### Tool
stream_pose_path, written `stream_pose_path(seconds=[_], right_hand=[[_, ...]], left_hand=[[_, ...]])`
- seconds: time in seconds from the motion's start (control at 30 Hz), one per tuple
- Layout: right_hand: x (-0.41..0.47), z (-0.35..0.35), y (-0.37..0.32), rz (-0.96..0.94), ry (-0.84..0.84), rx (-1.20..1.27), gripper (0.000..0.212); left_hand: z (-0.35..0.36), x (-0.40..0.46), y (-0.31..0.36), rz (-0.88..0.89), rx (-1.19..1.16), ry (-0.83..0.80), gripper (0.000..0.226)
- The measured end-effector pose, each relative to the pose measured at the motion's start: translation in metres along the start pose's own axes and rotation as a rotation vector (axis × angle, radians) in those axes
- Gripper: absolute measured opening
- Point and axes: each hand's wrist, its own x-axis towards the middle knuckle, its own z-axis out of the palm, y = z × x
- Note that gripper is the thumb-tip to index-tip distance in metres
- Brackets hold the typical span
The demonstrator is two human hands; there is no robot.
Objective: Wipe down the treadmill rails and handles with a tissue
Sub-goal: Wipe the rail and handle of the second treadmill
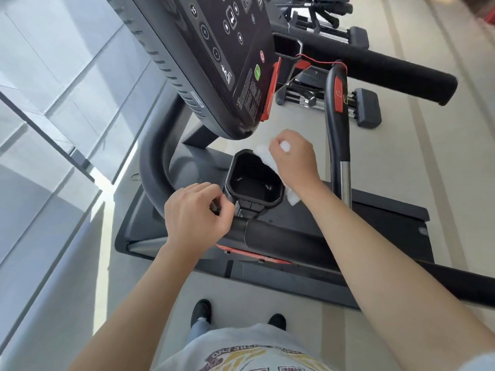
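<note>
White crumpled tissue [263,156], bunched in the right hand [294,159], pressed against the black cup holder [253,180] rim. Left hand [195,218] curled round the padded matte handrail [281,236]. Pale smooth floor [428,170]; dumbbells [334,99] beyond.

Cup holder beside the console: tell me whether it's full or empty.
Empty. The cup holder shows only its bare dark floor; the tissue drapes over its far rim, not inside.
</note>
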Motion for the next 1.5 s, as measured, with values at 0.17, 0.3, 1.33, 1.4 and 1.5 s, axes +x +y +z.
stream_pose_path(seconds=[0.17, 0.3, 1.33, 1.4, 1.5], right_hand=[[-0.046, -0.006, 0.003, 0.022, -0.034, -0.146, 0.026], [-0.083, -0.02, -0.004, -0.029, -0.188, -0.249, 0.025], [-0.097, -0.021, -0.047, -0.241, -0.394, -0.497, 0.03], [-0.106, -0.035, -0.035, -0.222, -0.382, -0.498, 0.023], [-0.117, -0.055, -0.021, -0.144, -0.421, -0.538, 0.024]], left_hand=[[0.001, 0.0, -0.002, 0.004, 0.0, -0.014, 0.027], [-0.001, 0.0, -0.001, 0.03, -0.016, -0.006, 0.027], [-0.002, -0.002, -0.014, 0.137, -0.135, 0.028, 0.028], [-0.002, -0.002, -0.012, 0.12, -0.113, 0.013, 0.027], [-0.004, -0.001, -0.008, 0.107, -0.073, -0.028, 0.029]])
